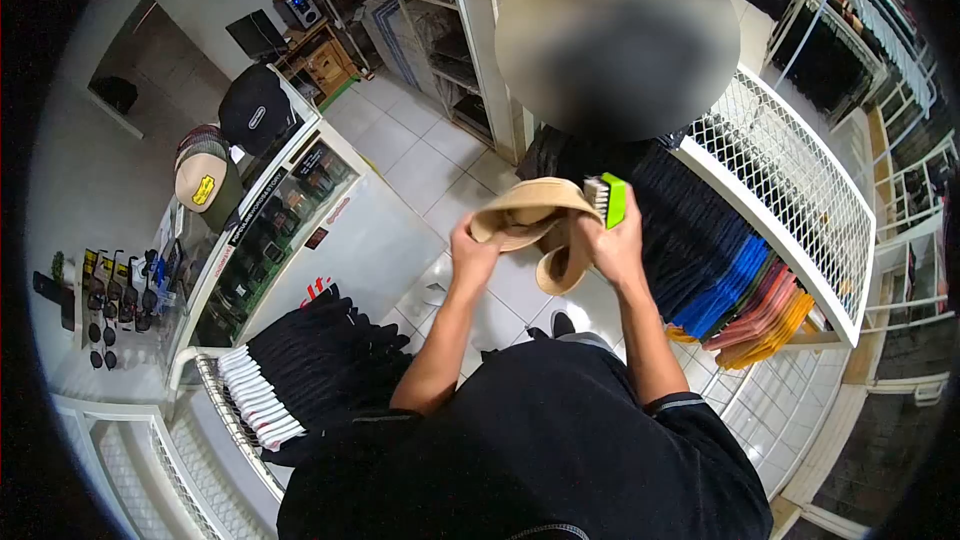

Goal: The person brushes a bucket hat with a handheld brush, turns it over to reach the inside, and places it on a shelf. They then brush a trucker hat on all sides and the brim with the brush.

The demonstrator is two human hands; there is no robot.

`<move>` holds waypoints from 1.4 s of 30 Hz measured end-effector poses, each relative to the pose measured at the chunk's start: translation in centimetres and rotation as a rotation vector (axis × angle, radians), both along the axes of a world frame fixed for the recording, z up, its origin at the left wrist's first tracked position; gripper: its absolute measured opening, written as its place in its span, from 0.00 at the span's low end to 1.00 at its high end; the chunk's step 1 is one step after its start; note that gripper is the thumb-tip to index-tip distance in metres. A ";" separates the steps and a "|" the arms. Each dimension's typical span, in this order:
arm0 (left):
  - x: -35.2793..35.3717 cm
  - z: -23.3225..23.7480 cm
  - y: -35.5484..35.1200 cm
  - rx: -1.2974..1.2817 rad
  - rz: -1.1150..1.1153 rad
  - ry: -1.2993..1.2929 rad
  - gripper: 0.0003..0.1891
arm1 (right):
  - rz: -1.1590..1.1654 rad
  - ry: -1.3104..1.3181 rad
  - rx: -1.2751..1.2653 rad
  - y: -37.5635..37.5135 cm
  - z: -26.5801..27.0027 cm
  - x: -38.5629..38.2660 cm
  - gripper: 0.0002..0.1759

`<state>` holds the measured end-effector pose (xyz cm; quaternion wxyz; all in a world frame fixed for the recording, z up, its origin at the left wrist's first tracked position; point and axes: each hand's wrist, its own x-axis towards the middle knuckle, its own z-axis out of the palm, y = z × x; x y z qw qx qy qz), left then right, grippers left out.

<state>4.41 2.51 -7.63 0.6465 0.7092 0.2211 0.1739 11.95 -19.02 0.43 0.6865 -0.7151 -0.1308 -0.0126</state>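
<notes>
here left hand [472, 248] grips cap [528, 208], right hand [614, 242] brush [607, 198]

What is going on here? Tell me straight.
A person is in a clothing shop, between racks of hanging garments. Their left hand grips a tan cap by its edge. Their right hand holds a green brush with its bristles at the cap. Other caps sit on the glass counter to the left.
</notes>
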 end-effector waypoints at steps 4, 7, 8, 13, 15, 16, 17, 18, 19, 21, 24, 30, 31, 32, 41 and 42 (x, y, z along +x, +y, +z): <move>-0.9 4.8 5.8 0.701 0.046 0.123 0.13 | -0.219 0.031 -0.279 -2.7 0.6 1.4 0.27; -0.5 6.7 6.8 0.878 0.133 0.139 0.19 | -0.099 0.180 -0.063 -3.4 -0.2 2.3 0.19; 0.1 5.6 6.2 0.629 0.137 0.063 0.25 | -0.019 0.262 0.074 -3.2 -0.2 2.2 0.17; 0.3 -0.5 1.5 0.472 -0.044 0.106 0.49 | 0.105 0.473 0.392 -1.0 -0.3 1.4 0.17; -1.0 2.0 -1.7 0.505 -0.030 0.111 0.49 | 0.142 0.527 0.397 -1.1 0.8 0.6 0.17; -1.4 2.5 -2.5 0.497 -0.032 0.120 0.49 | 0.160 0.514 0.368 -1.1 0.2 0.8 0.19; -1.7 3.0 -3.2 0.608 0.006 0.050 0.49 | 0.183 0.499 0.340 -1.1 -0.4 1.0 0.20; -1.7 3.5 -3.4 0.724 0.044 -0.025 0.50 | 0.186 0.502 0.338 -0.8 -0.2 0.9 0.20; -1.7 3.9 -3.5 0.725 0.045 -0.023 0.50 | 0.182 0.492 0.327 -0.5 0.2 0.7 0.21; -1.4 4.5 -3.6 0.792 0.042 -0.078 0.42 | 0.177 0.482 0.315 -0.2 1.0 0.3 0.21; -0.8 3.4 -2.5 0.604 0.018 -0.041 0.29 | 0.303 0.491 0.292 0.0 1.9 0.3 0.21; -0.2 8.3 0.3 0.879 0.044 0.167 0.13 | -0.087 0.023 -0.482 -1.3 4.3 1.9 0.29; -0.3 8.9 0.6 0.918 -0.054 0.109 0.13 | -0.110 0.021 -0.516 -1.1 4.5 2.1 0.27; -0.5 9.6 0.9 0.871 -0.107 0.082 0.14 | -0.058 0.010 -0.439 -1.2 4.3 2.7 0.28; -0.4 -3.4 0.2 -0.538 -0.002 0.077 0.25 | 0.146 0.591 0.613 -1.1 2.5 5.0 0.16; -0.9 -2.6 -1.0 -0.809 -0.068 0.069 0.25 | 0.111 0.633 0.653 -1.1 2.2 5.0 0.17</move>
